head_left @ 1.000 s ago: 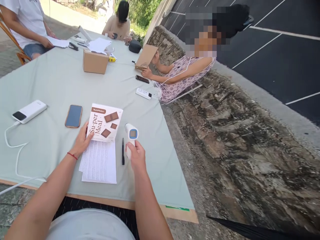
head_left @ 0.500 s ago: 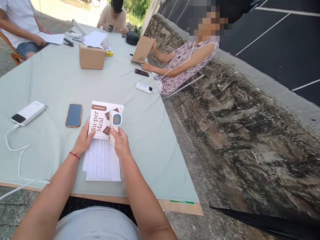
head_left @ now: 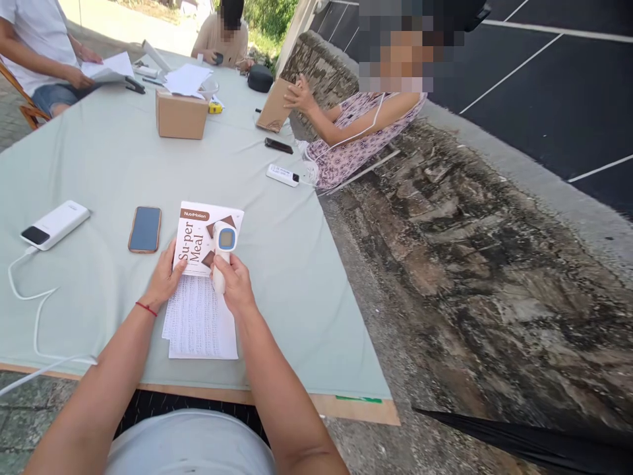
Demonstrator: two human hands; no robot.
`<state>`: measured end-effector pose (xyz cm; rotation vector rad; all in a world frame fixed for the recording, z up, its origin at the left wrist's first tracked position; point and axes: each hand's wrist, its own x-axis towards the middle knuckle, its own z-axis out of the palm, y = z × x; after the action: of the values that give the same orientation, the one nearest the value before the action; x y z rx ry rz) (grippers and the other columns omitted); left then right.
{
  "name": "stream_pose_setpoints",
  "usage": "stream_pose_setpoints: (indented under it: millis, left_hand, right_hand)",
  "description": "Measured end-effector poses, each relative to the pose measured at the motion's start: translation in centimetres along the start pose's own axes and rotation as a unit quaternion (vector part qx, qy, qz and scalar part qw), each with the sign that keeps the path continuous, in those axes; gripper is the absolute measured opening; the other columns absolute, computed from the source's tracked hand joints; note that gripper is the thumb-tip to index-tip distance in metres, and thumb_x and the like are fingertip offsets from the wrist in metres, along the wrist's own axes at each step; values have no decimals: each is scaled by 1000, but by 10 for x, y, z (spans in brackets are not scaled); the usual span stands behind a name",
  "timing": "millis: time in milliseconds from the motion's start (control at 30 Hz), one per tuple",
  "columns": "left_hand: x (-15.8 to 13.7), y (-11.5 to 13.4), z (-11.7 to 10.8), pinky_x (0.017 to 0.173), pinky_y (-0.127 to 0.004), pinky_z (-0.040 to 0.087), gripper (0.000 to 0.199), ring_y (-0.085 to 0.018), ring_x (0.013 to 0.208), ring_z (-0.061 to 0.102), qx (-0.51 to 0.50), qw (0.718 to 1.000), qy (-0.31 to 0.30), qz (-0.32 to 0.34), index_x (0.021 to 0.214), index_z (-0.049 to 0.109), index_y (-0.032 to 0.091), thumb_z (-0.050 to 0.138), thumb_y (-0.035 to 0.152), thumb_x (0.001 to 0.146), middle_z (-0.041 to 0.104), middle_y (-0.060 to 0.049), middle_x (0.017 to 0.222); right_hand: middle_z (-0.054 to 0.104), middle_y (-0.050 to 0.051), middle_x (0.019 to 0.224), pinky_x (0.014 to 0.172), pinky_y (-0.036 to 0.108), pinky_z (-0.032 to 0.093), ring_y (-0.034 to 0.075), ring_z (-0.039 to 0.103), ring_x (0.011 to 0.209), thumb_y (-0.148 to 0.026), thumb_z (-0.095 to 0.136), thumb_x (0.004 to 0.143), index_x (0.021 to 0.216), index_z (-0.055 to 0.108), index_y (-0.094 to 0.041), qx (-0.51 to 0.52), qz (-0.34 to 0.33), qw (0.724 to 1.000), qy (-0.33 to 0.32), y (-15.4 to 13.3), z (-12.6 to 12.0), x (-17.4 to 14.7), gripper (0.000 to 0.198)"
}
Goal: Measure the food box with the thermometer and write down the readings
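Head view: thermometer (head_left: pixel 223 245) in right hand (head_left: pixel 234 285)

**Covered, cropped and unreadable**

The right hand (head_left: pixel 236 285) wraps the thermometer (head_left: pixel 223 245) handle, hiding it, and the thermometer covers part of the meal packet (head_left: pixel 198 239). The printed sheet (head_left: pixel 198 324) carries text too fine to read. The white cable (head_left: pixel 30 310) leaves the frame at the left edge.

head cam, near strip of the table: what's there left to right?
power bank → phone → left hand on the Su-per Meal packet → right hand holding the thermometer.
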<state>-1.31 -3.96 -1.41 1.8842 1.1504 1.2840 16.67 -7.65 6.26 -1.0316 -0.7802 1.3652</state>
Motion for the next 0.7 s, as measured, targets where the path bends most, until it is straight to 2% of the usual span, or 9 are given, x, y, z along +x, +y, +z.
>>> stream_pose_setpoints:
  millis: [133, 300, 433, 600, 700]
  left_hand:
    - [2, 2, 0, 119, -55, 40, 63, -33, 139, 52, -9, 1000, 1, 0, 160, 42, 25, 50, 56, 105, 53, -14, 154]
    - [5, 5, -2, 119, -55, 41, 65, -33, 139, 52, -23, 1000, -10, 2, 161, 40, 25, 51, 56, 105, 53, -14, 154]
    - [6, 2, -3, 120, -55, 41, 67, -34, 140, 53, -30, 1000, -6, -4, 160, 40, 23, 54, 57, 103, 54, -15, 153]
    - [8, -1, -4, 119, -57, 43, 68, -34, 138, 55, -41, 999, 2, -5, 156, 44, 21, 59, 58, 101, 57, -16, 149]
    - [8, -3, -5, 114, -55, 49, 69, -33, 131, 60, -60, 998, 4, -10, 155, 44, 21, 61, 58, 100, 60, -16, 144]
  right_hand:
    - [61, -1, 72, 64, 29, 49, 17, 59, 70, -62, 84, 65, 86, 59, -21, -11, -12, 1000, -21, -9, -2, -9, 52]
    - [63, 1, 79, 68, 31, 50, 18, 59, 74, -58, 83, 70, 95, 62, -21, -59, -38, 997, 32, -29, -13, -41, 49]
    - [64, 1, 82, 67, 31, 49, 17, 56, 72, -55, 82, 75, 98, 64, -20, -67, -84, 992, 71, -47, -26, -66, 45]
    - [64, 2, 85, 66, 30, 47, 15, 53, 70, -53, 84, 76, 101, 65, -20, -53, -125, 986, 95, -62, -38, -84, 45]
    - [62, 2, 84, 65, 31, 46, 16, 51, 69, -53, 83, 77, 100, 66, -21, -52, -142, 983, 100, -66, -43, -90, 43]
